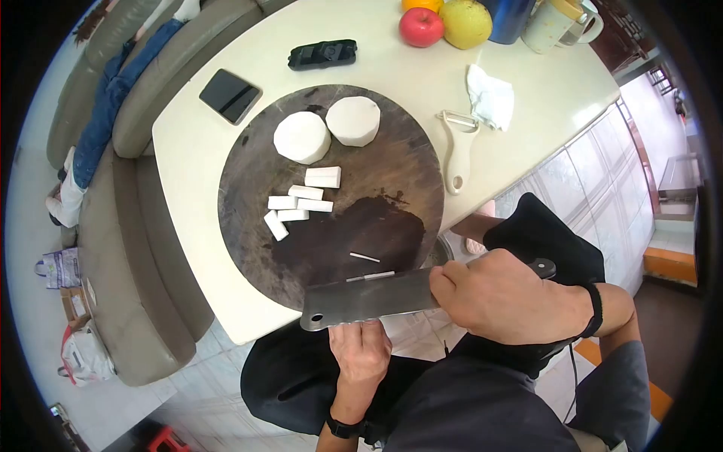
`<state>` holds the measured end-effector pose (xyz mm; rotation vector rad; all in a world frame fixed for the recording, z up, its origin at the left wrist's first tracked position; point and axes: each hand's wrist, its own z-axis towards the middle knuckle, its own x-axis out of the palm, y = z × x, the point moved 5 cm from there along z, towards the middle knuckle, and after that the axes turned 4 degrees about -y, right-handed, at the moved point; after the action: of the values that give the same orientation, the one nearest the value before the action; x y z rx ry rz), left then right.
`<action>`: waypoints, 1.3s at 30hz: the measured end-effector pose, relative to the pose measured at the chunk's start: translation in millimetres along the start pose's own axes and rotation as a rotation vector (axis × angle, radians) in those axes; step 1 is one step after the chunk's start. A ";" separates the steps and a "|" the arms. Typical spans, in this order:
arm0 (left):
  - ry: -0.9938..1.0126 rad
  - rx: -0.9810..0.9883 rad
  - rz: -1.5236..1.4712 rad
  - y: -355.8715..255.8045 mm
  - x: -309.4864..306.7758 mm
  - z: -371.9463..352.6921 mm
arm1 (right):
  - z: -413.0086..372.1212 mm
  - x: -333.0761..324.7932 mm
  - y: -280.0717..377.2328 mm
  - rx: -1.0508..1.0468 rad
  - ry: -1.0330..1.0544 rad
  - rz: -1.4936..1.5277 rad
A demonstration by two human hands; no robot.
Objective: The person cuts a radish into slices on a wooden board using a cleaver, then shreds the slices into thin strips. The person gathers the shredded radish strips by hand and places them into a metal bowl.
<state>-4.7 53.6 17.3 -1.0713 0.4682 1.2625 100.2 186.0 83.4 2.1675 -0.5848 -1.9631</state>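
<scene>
My right hand (501, 294) is wrapped round the handle end of a broad metal cleaver (369, 295), its blade over the near edge of a round dark cutting board (399, 169). Just below the blade is my left hand (360, 348), its fingers bent and their tips hidden by the cleaver. Thin white strips (370, 276) lie along the blade's far side. Farther up the board are several short white blocks (310, 205) and two thick white rounds (302, 138). A wet dark patch covers the board's lower middle.
On the cream table (196, 248) are a phone (230, 96), a black object (322, 54), a peeler (459, 154), a crumpled tissue (490, 98), a red apple (421, 28), a yellow fruit (465, 24) and mugs. A person lies on the sofa (124, 248) at left.
</scene>
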 end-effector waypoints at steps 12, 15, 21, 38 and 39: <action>0.015 -0.015 -0.008 0.1 -0.3 -2.9 | 10.5 1.8 0.3 0.015 -0.016 0.057; 0.015 -0.005 -0.015 -0.5 -0.1 -1.1 | 6.5 -8.1 1.5 0.008 -0.022 0.106; -0.013 0.017 -0.011 0.1 0.9 -3.1 | 2.6 -1.2 3.3 0.051 -0.016 0.061; -0.021 -0.006 -0.033 2.5 1.8 -6.0 | 2.8 -2.9 0.4 0.085 0.006 0.109; -0.020 -0.007 -0.032 2.6 1.3 -4.8 | 2.1 -5.5 1.3 0.083 0.018 0.130</action>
<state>-5.5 50.1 13.0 -1.0673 0.4302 1.2469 97.6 187.2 88.7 2.1324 -0.7961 -1.8821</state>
